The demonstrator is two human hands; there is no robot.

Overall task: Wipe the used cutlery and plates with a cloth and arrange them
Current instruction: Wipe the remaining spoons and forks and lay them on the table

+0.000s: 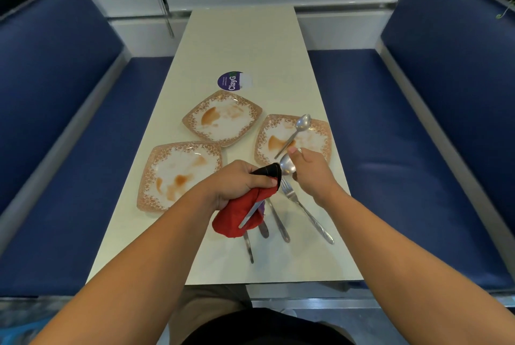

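My left hand (237,181) grips a red cloth (239,218) wrapped around the shaft of a spoon (288,165). The spoon's handle end sticks out below the cloth. My right hand (312,170) pinches the spoon's bowl just right of the cloth. Three square white plates with brown patterned rims carry orange-brown smears: one at the near left (156,177), one further back (250,106), one on the right (324,133). A second spoon (299,128) lies across the right plate. A fork (305,212) and several other cutlery pieces (278,223) lie on the table under my hands.
The narrow cream table (242,43) runs away from me, with a round purple and white sticker (235,81) behind the plates. Blue padded benches stand on the left (69,121) and on the right (418,121). A white wall closes the far end.
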